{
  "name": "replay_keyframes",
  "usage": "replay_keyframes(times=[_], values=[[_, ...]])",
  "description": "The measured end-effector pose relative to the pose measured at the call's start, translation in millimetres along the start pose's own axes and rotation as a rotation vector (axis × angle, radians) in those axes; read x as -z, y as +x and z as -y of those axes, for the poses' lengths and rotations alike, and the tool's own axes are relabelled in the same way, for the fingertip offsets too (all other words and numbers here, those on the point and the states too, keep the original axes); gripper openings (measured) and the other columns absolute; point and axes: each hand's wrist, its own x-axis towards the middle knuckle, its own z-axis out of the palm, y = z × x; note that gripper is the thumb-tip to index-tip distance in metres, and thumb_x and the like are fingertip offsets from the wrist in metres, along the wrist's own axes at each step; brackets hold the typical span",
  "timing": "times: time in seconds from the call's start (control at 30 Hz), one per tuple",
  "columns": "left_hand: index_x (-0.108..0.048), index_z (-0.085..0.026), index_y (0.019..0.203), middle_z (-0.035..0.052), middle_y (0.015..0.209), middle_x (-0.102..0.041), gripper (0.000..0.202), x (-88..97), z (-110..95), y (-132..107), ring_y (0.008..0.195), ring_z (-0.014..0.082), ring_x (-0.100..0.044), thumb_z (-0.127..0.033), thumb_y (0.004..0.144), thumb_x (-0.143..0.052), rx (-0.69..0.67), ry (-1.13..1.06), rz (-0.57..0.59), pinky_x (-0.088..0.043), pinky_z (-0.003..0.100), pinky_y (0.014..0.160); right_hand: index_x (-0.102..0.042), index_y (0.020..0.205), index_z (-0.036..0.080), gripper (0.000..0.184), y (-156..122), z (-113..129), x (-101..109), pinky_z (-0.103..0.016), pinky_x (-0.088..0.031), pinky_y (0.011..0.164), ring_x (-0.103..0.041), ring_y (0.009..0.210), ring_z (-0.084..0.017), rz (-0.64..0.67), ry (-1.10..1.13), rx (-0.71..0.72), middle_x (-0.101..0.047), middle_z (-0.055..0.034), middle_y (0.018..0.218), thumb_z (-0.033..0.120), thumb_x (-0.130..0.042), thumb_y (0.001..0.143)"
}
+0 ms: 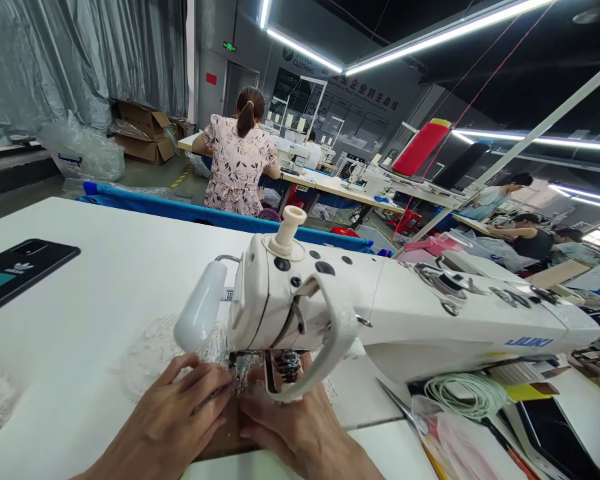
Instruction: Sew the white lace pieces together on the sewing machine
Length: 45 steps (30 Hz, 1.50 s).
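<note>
Low in the frame's centre, the left hand lies flat, palm down, fingers spread narrow and pressing white lace fabric against the desk just left of the presser foot. The right hand lies flat beside it, thumb touching the lace under the sewing machine. Bare desk stretches to the left; a phone sits near the left edge. Scissors and a cord crowd the lower right.

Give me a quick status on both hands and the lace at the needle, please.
Left hand and right hand flat on white lace, pressing it under sewing machine foot. Scissors lie right of the hands, apart.
</note>
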Motion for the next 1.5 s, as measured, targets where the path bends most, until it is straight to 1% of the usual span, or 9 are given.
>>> replay_keyframes(times=[0.2,0.4,0.5,0.67,0.8,0.97,1.2,1.4,1.5], values=[[-0.061,-0.021,0.094,-0.0034,0.098,-0.067,0.027,-0.2,3.7,-4.8,0.090,0.0078,-0.061,-0.013,0.098,-0.036,-0.071,0.095,0.078,-0.030,0.027,0.097,-0.062,0.108,0.025,0.022,1.0,0.2,-7.5,-0.036,-0.038,0.082,-0.054,0.091,-0.020,-0.042,0.039,0.052,-0.064,-0.0039,0.098,0.039,-0.055,0.092],[-0.061,-0.022,0.091,-0.0027,0.098,-0.066,0.030,-5.5,3.8,-10.1,0.089,0.0086,-0.061,-0.015,0.099,-0.033,-0.007,0.021,0.047,-0.028,0.030,0.099,-0.062,0.103,0.025,0.020,0.8,-3.8,-16.2,-0.036,-0.037,0.080,-0.054,0.090,-0.020,-0.082,0.053,0.084,-0.064,-0.0026,0.097,0.040,-0.056,0.091],[-0.061,-0.022,0.099,-0.0017,0.100,-0.066,0.025,-6.1,5.7,-11.1,0.088,0.0097,-0.061,-0.014,0.097,-0.037,-0.018,-0.008,0.053,-0.028,0.030,0.099,-0.062,0.098,0.024,0.021,3.0,-3.6,-13.9,-0.034,-0.037,0.076,-0.054,0.086,-0.019,-0.107,0.068,0.090,-0.064,-0.0024,0.095,0.042,-0.054,0.092],[-0.061,-0.022,0.086,-0.0021,0.095,-0.066,0.026,-6.2,9.7,-10.5,0.087,0.0103,-0.062,-0.012,0.095,-0.040,-0.083,0.014,0.037,-0.028,0.031,0.100,-0.063,0.097,0.024,0.024,6.7,-1.9,-13.0,-0.034,-0.036,0.076,-0.053,0.086,-0.020,-0.131,0.048,0.096,-0.064,-0.0027,0.093,0.044,-0.049,0.094],[-0.063,-0.021,0.094,-0.0029,0.091,-0.068,0.023,-9.6,11.9,-7.4,0.089,0.0097,-0.062,-0.016,0.098,-0.041,-0.114,0.092,-0.021,-0.029,0.030,0.101,-0.063,0.095,0.023,0.024,9.3,0.4,-12.7,-0.032,-0.035,0.069,-0.054,0.080,-0.018,-0.164,0.050,0.087,-0.064,-0.0024,0.087,0.043,-0.049,0.094],[-0.063,-0.019,0.089,-0.0028,0.091,-0.068,0.028,-13.8,14.3,-2.6,0.084,0.0082,-0.063,-0.018,0.101,-0.038,-0.099,0.109,-0.087,-0.030,0.028,0.100,-0.062,0.102,0.023,0.023,9.1,1.2,-10.8,-0.031,-0.037,0.067,-0.055,0.081,-0.020,-0.055,0.032,0.027,-0.064,-0.0040,0.091,0.041,-0.054,0.091],[-0.064,-0.019,0.091,-0.0017,0.089,-0.069,0.036,-11.9,15.9,2.5,0.088,0.0105,-0.062,-0.023,0.103,-0.031,-0.079,0.181,-0.091,-0.033,0.028,0.095,-0.062,0.101,0.027,0.025,0.7,-8.6,-12.5,-0.035,-0.034,0.071,-0.053,0.081,-0.021,-0.140,-0.083,0.014,-0.063,-0.0032,0.086,0.046,-0.062,0.085],[-0.063,-0.020,0.090,0.0000,0.093,-0.068,0.042,-2.6,11.6,7.3,0.092,0.0131,-0.062,-0.018,0.103,-0.023,-0.068,0.265,-0.031,-0.030,0.033,0.101,-0.058,0.078,0.022,0.018,-8.3,-22.5,0.1,-0.035,-0.030,0.069,-0.052,0.072,-0.019,-0.002,-0.249,-0.120,-0.060,-0.0019,0.079,0.035,-0.071,0.080],[-0.061,-0.019,0.084,0.0008,0.085,-0.066,0.043,4.3,8.7,10.9,0.092,0.0144,-0.061,-0.014,0.102,-0.022,-0.077,0.322,0.021,-0.031,0.034,0.100,-0.058,0.080,0.022,0.018,-12.7,-27.7,6.4,-0.036,-0.030,0.069,-0.052,0.071,-0.021,0.027,-0.379,-0.213,-0.060,-0.0021,0.077,0.026,-0.074,0.076]])
